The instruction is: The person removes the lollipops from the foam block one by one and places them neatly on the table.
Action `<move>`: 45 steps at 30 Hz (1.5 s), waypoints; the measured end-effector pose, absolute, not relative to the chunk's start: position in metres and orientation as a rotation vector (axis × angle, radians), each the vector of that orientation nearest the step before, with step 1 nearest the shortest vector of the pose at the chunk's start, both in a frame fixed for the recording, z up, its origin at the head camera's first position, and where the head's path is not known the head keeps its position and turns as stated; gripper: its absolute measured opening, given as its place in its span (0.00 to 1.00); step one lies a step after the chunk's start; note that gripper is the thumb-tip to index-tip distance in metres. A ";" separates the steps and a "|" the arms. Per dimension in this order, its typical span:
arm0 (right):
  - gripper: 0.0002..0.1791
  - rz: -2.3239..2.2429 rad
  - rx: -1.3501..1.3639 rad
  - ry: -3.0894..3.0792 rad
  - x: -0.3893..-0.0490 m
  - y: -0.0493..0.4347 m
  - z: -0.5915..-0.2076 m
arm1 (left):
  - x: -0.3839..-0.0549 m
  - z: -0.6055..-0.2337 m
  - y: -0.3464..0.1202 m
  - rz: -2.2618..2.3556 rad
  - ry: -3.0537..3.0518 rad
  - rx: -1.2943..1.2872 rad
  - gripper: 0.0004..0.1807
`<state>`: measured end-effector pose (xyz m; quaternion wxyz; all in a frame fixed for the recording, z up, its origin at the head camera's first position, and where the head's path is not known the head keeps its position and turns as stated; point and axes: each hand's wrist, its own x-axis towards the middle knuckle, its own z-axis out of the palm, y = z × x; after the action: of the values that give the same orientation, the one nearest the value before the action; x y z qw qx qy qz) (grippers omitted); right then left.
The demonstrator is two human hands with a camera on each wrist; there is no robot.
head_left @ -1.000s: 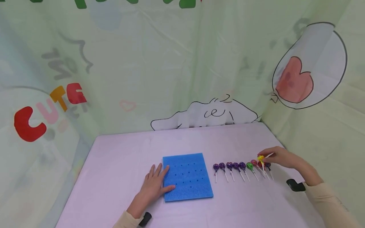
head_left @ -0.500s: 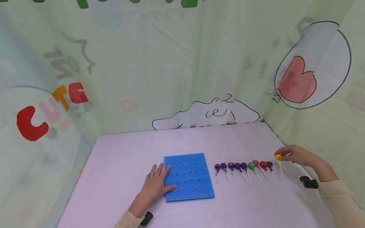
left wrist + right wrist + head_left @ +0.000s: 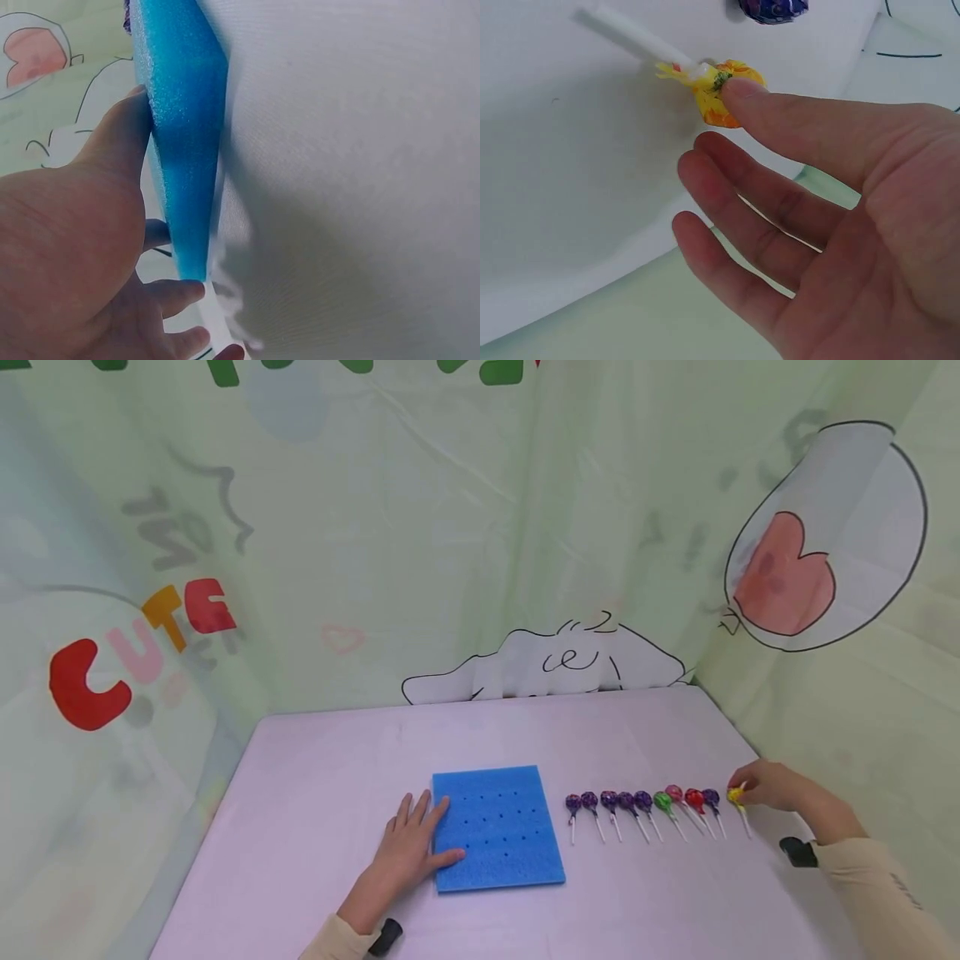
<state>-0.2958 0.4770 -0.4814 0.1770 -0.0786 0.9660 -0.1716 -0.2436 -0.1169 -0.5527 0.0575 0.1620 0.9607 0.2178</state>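
My left hand (image 3: 405, 843) rests on the left edge of a blue foam board (image 3: 502, 868) dotted with small holes, its fingers spread. In the left wrist view the thumb lies along the face of the foam (image 3: 187, 127). At the right end of a row of lollipops, my right hand (image 3: 783, 789) pinches the wrapped head of a yellow lollipop (image 3: 735, 796). Its white stick (image 3: 641, 37) lies along the table. The right wrist view shows the thumb on the yellow wrapper; the index finger is mostly hidden.
Several purple lollipops (image 3: 609, 800), a green lollipop (image 3: 663, 802), a pink one and a red lollipop (image 3: 694, 799) line up right of the board, sticks toward me. Printed curtains (image 3: 420, 527) stand behind and beside the pale table (image 3: 322, 793).
My right hand has carried the yellow lollipop from above the red one to the right, then lowered it to the table at the row's end. The left hand stays on the board.
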 end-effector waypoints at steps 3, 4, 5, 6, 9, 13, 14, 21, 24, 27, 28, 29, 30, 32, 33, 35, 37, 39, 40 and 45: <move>0.13 -0.498 -0.232 2.718 -0.298 0.475 -0.481 | -0.244 -0.551 -0.117 0.677 2.908 0.488 0.49; 0.13 -0.502 -0.237 2.713 -0.299 0.475 -0.481 | -0.244 -0.551 -0.117 0.682 2.907 0.487 0.49; 0.14 -0.505 -0.251 2.708 -0.300 0.475 -0.481 | -0.244 -0.550 -0.117 0.683 2.907 0.486 0.49; 0.14 -0.509 -0.254 2.703 -0.301 0.474 -0.481 | -0.244 -0.550 -0.117 0.681 2.909 0.484 0.49; 0.14 -0.530 -0.260 2.681 -0.303 0.473 -0.481 | -0.244 -0.550 -0.116 0.677 2.910 0.479 0.49; 0.15 -0.556 -0.243 2.649 -0.302 0.473 -0.481 | -0.243 -0.550 -0.115 0.686 2.893 0.483 0.49; 0.15 -0.559 -0.243 2.643 -0.302 0.473 -0.481 | -0.243 -0.550 -0.114 0.685 2.889 0.484 0.49; 0.15 -0.568 -0.226 2.639 -0.301 0.473 -0.484 | -0.245 -0.553 -0.112 0.671 2.906 0.495 0.49; 0.15 -0.574 -0.201 2.631 -0.300 0.471 -0.484 | -0.245 -0.554 -0.111 0.677 2.908 0.499 0.49; 0.16 -0.585 -0.196 2.619 -0.300 0.472 -0.484 | -0.246 -0.555 -0.111 0.660 2.914 0.500 0.49; 0.16 -0.590 -0.198 2.616 -0.300 0.473 -0.484 | -0.246 -0.555 -0.111 0.653 2.915 0.500 0.49; 0.17 -0.595 -0.198 2.612 -0.300 0.473 -0.484 | -0.246 -0.554 -0.111 0.648 2.916 0.501 0.49; 0.17 -0.599 -0.197 2.608 -0.300 0.474 -0.484 | -0.246 -0.554 -0.112 0.645 2.918 0.502 0.49; 0.17 -0.605 -0.200 2.604 -0.301 0.473 -0.484 | -0.246 -0.552 -0.112 0.637 2.918 0.502 0.49; 0.18 -0.606 -0.201 2.603 -0.301 0.473 -0.484 | -0.246 -0.551 -0.112 0.636 2.918 0.503 0.49; 0.19 -0.598 -0.198 2.609 -0.302 0.472 -0.484 | -0.247 -0.550 -0.112 0.638 2.919 0.505 0.49; 0.21 -0.578 -0.192 2.628 -0.301 0.471 -0.482 | -0.249 -0.550 -0.112 0.628 2.921 0.506 0.49; 0.23 -0.559 -0.186 2.669 -0.299 0.470 -0.480 | -0.252 -0.550 -0.112 0.630 2.918 0.510 0.49; 0.24 -0.553 -0.195 2.701 -0.297 0.469 -0.477 | -0.253 -0.550 -0.112 0.628 2.915 0.510 0.49; 0.23 -0.591 -0.261 2.942 -0.284 0.442 -0.471 | -0.265 -0.544 -0.120 0.647 2.903 0.482 0.49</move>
<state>-0.2840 0.4420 -0.4714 0.0647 -0.0864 0.9747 -0.1957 -0.2646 -0.1204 -0.5437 0.0645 0.1596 0.9615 0.2144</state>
